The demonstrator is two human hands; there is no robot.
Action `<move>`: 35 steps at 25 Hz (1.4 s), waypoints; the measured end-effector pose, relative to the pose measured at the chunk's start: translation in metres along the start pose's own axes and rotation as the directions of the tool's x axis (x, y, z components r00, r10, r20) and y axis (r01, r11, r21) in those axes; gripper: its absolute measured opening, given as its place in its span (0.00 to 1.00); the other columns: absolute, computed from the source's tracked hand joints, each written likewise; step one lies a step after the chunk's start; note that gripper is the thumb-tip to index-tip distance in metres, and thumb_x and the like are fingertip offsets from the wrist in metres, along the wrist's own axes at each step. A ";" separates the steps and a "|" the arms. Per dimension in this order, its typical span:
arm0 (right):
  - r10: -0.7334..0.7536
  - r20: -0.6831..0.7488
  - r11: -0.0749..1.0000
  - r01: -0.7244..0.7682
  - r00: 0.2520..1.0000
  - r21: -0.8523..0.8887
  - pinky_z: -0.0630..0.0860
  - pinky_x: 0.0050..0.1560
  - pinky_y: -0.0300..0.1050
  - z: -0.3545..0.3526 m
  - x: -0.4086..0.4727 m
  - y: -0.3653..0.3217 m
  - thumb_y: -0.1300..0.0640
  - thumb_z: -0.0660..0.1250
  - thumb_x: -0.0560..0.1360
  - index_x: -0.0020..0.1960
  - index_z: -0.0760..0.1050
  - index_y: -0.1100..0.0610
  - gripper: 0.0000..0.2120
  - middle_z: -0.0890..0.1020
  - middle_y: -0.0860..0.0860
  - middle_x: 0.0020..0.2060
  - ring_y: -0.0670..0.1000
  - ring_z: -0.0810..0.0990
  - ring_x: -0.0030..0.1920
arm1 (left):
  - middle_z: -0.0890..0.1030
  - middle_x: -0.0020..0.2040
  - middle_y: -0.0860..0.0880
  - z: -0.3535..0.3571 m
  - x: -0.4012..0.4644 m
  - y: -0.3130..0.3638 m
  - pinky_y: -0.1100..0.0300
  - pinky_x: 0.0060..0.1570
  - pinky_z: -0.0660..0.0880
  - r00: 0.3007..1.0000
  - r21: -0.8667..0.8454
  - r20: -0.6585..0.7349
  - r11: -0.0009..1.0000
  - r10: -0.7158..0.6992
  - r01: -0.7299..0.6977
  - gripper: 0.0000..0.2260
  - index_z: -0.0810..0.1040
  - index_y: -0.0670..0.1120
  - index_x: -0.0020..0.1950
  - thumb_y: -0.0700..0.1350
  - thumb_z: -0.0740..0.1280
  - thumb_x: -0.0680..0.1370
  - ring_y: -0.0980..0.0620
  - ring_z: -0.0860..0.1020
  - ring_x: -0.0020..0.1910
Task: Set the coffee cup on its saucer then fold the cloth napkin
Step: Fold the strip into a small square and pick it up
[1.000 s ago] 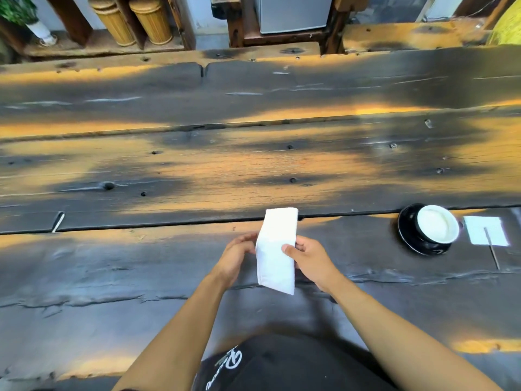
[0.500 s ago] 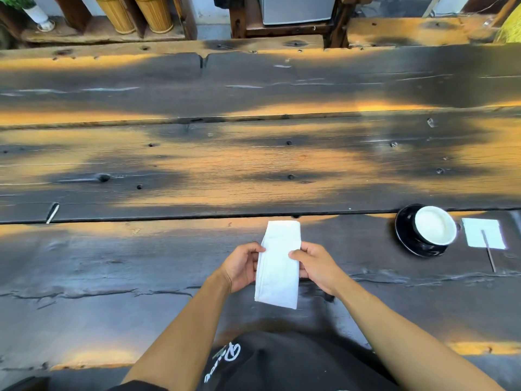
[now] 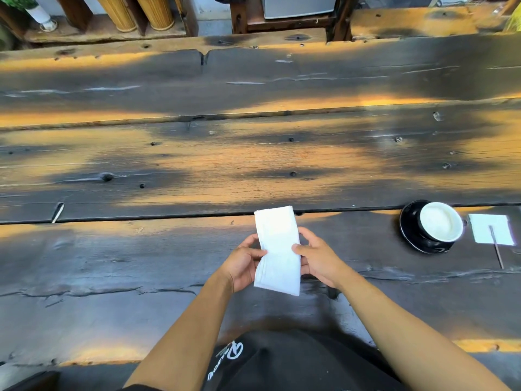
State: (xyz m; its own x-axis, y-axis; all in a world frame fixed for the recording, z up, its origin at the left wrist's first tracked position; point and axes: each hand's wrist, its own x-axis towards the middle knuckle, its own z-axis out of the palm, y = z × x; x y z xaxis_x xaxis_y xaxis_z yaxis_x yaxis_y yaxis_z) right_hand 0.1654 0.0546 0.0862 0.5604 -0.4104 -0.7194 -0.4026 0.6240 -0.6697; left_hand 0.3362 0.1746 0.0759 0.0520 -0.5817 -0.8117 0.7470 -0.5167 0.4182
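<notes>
A white cloth napkin (image 3: 277, 249), folded into a long narrow strip, is held upright just above the near plank of the wooden table. My left hand (image 3: 242, 262) grips its left edge with the thumb on the front. My right hand (image 3: 317, 256) grips the right edge the same way. Far to the right, a black coffee cup (image 3: 439, 225) with a white inside stands on its black saucer (image 3: 408, 230).
A small white paper square (image 3: 492, 228) with a thin stick (image 3: 496, 246) across it lies right of the saucer. The dark and orange plank table (image 3: 253, 159) stretches away ahead. Wicker containers (image 3: 135, 12) and wooden furniture stand beyond its far edge.
The napkin has turned from leaning right at the top to leaning slightly left, and both hands have closed in on its two long edges.
</notes>
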 end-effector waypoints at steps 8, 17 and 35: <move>-0.038 0.045 0.965 0.026 0.998 0.260 0.83 0.48 0.48 0.001 0.000 -0.001 0.72 0.55 0.79 0.43 0.84 0.62 0.19 0.85 0.61 0.49 0.55 0.84 0.45 | 0.85 0.50 0.38 0.005 -0.001 0.011 0.47 0.47 0.81 0.999 -0.121 -0.001 0.992 -0.033 0.032 0.11 0.80 0.42 0.50 0.43 0.59 0.75 0.40 0.84 0.46; -0.069 -0.017 0.991 0.070 0.997 0.110 0.77 0.57 0.54 0.000 0.001 0.008 0.78 0.66 0.73 0.55 0.76 0.61 0.17 0.79 0.59 0.56 0.55 0.79 0.56 | 0.78 0.64 0.39 0.000 -0.002 0.002 0.41 0.53 0.81 0.990 0.047 0.122 0.996 0.067 -0.073 0.34 0.78 0.55 0.69 0.24 0.69 0.71 0.38 0.79 0.58; -0.300 -0.301 0.735 0.018 0.905 -0.678 0.74 0.59 0.45 0.008 0.074 0.032 0.64 0.67 0.73 0.66 0.71 0.49 0.24 0.71 0.50 0.64 0.52 0.71 0.62 | 0.71 0.64 0.46 0.016 0.056 -0.019 0.58 0.62 0.67 0.827 0.905 -0.142 0.410 0.544 -0.114 0.18 0.73 0.52 0.71 0.45 0.65 0.81 0.47 0.71 0.63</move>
State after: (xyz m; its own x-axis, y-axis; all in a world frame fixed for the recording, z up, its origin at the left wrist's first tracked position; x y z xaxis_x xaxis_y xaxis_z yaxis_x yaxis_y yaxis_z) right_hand 0.1999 0.0498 0.0137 0.4103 -0.7590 -0.5056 -0.7764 0.0002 -0.6303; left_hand 0.3143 0.1419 0.0287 0.5432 -0.6731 -0.5020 -0.2991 -0.7137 0.6333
